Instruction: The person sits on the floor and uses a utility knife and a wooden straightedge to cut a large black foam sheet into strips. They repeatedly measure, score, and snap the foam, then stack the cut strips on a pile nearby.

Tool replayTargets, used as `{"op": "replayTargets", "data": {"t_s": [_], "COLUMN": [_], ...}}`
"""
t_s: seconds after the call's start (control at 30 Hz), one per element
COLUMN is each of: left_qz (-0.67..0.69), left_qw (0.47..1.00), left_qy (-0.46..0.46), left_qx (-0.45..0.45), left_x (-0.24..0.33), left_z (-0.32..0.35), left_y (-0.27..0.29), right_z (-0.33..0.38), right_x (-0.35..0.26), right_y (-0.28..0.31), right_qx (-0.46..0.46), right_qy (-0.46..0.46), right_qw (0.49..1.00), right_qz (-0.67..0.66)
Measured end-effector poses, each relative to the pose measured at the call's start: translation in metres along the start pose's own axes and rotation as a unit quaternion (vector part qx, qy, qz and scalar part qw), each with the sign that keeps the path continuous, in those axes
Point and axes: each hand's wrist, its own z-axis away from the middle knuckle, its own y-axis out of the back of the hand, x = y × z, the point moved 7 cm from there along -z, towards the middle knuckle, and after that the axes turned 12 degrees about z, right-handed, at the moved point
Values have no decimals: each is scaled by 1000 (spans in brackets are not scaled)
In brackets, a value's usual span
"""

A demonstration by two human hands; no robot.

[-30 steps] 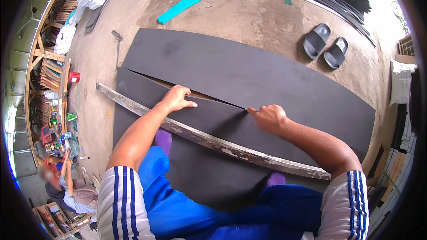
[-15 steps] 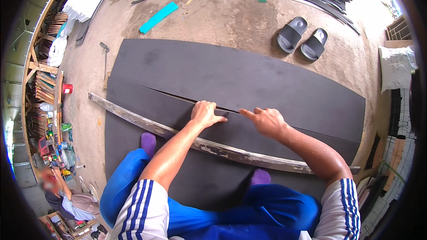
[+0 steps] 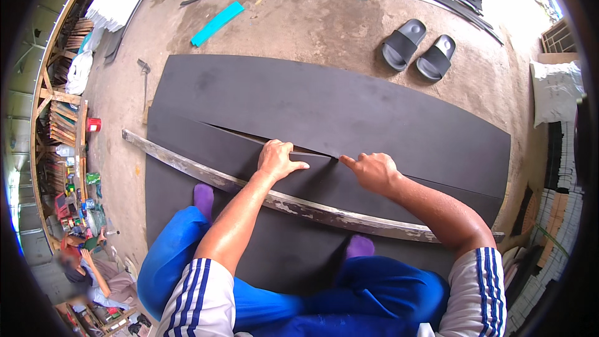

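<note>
Black sheet lies under the weathered bar and spreads out on both sides of it, with a long slit running through the part beyond the bar. Compared with half a second ago, the slit gapes wider between the person's two hands, and a brownish strip shows inside it. The left hand has slid a little farther left along the slit, away from the right hand, which keeps almost the same spot. Well to the left of the bar, a co-worker's hand is now lower than it was.

Both of the person's hands are beyond the bar. The left one is half open: its thumb spreads wide over the near piece of the sheet, while its fingers bend over the cut edge at the gap; how firmly they press cannot be seen. The right one is curled, with its index finger pointing along the slit at the end of the gap. Its folded fingers hide whether they close around anything.

On the near side of the bar are two feet in purple socks. Well beyond the bar, black slippers and a turquoise strip lie on the floor.
</note>
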Motion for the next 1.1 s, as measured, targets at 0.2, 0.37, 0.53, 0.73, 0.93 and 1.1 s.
{"op": "replayTargets", "data": {"t_s": [0.2, 0.37, 0.53, 0.73, 0.93, 1.1], "left_qz": [9, 14, -52, -23, -13, 0], "left_qw": [1000, 1000, 990, 992, 997, 996], "left_qy": [12, 6, 53, -16, -73, -92], "left_qx": [-12, -20, -123, -127, -15, 19], "left_x": [-2, -12, 20, 103, 120, 123], "left_z": [-1, -1, -16, -15, 2, 5], "left_y": [2, 3, -4, -76, -82, -75], "right_z": [28, 80, 125, 116, 95, 100], "right_x": [26, 67, 96, 89, 74, 84], "right_y": [-25, -62, -70, -57, -54, -69], "right_qx": [-11, -63, -3, 116, 76, 10], "right_qy": [-8, -54, -91, -112, -68, -49], "right_qw": [999, 995, 995, 987, 994, 998], "right_qz": [45, 59, 34, -29, -28, 24]}}
